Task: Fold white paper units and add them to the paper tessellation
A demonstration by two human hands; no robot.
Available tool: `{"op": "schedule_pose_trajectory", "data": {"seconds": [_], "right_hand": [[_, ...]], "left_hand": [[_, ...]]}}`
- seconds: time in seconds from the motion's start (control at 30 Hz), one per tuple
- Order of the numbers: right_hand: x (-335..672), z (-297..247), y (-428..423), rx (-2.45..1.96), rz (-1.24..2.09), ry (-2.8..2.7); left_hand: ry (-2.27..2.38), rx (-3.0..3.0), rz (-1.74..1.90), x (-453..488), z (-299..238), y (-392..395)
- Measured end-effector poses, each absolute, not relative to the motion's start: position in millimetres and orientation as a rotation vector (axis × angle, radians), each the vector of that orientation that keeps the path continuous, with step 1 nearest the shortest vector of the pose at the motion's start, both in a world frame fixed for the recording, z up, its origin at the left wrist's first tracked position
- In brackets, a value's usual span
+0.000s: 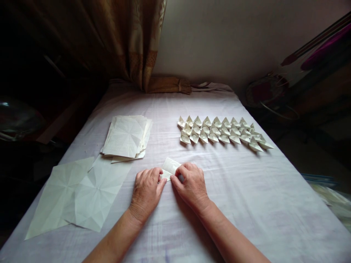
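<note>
A small folded piece of white paper point(171, 166) lies on the bed sheet between my two hands. My left hand point(146, 188) grips its left end, thumb and fingers pinched together. On its other side, my right hand point(191, 184) pinches the right edge, the thumb tip close to my left thumb. Parts of the paper are hidden under the fingers. Farther to the right stand several small folded paper boats point(214, 131) in close rows. To the left is a stack of creased paper sheets point(124, 136).
Two loose creased sheets point(97, 195) overlap at the left, in front of the stack. The surface is covered by a pale, slightly wrinkled bed sheet point(170, 233). A brown curtain point(137, 40) hangs at the back, touching the far edge.
</note>
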State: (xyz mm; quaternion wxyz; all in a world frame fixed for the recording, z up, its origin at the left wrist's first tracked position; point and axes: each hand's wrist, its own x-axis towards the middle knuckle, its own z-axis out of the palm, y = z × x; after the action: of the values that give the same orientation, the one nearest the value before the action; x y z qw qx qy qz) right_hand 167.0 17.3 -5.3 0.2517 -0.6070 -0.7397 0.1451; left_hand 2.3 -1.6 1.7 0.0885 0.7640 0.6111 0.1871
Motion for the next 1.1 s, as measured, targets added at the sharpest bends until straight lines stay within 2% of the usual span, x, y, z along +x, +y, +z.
{"op": "schedule_pose_trajectory", "data": {"seconds": [0.27,0.83,1.1], "right_hand": [[164,-5,17,-1.707,0.327,-2.025],[178,-6,21,-1.565,0.522,-2.046],[178,-11,20,-1.526,0.468,-2.026]], "left_hand": [[1.809,2.2,0.566,1,-2,1],[1.798,2.124,0.407,-13,14,2],[1.836,2.164,0.379,-14,23,-5]]}}
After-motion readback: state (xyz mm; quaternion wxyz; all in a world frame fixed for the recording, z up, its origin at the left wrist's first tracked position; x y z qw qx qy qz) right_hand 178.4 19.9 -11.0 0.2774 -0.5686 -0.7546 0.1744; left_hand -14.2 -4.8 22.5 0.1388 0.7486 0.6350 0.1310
